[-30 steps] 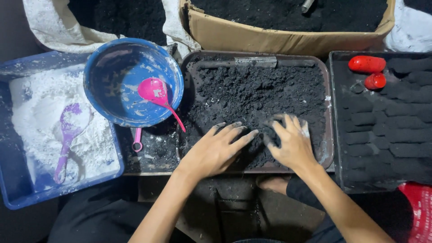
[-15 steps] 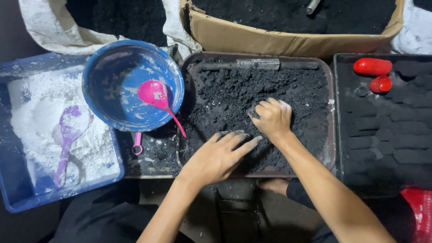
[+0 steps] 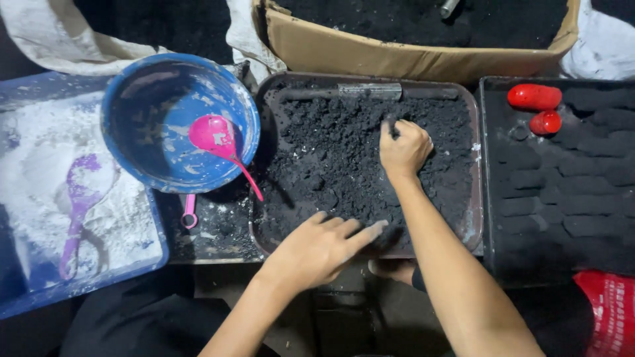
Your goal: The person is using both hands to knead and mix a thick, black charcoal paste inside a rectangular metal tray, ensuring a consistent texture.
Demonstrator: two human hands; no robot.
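here the right hand (image 3: 404,149) sits curled into a loose fist in the upper middle of the dark metal tray (image 3: 473,218), its fingers closed on a clump of the black powdery mix (image 3: 331,155) that fills the tray. the left hand (image 3: 317,248) lies flat at the tray's near edge, fingers together and stretched out to the right, pressing on the black mix and gripping nothing; its fingertips are dusted grey. a grey metal bar (image 3: 367,90) lies along the far side of the tray, partly sunk in the mix.

just left of the tray stands a round blue bowl (image 3: 142,92), smeared white inside, with a pink scoop (image 3: 215,135) lying in it, the handle sticking out over the rim toward the tray. under the bowl's near edge a second small pink handle (image 3: 190,213) rests on the bench (image 3: 218,235), which is speckled white there. further left a blue plastic tray (image 3: 79,281) holds white powder (image 3: 40,152) with a purple scoop (image 3: 79,198) lying in it.

to the right of the metal tray a black tray (image 3: 493,198) carries rows of dark moulded blocks (image 3: 569,192) and, at its far corner, two red oblong pieces (image 3: 534,97) close together. beyond the trays a cardboard box (image 3: 397,49) holds more black mix. a red bag (image 3: 612,311) shows at the lower right edge.
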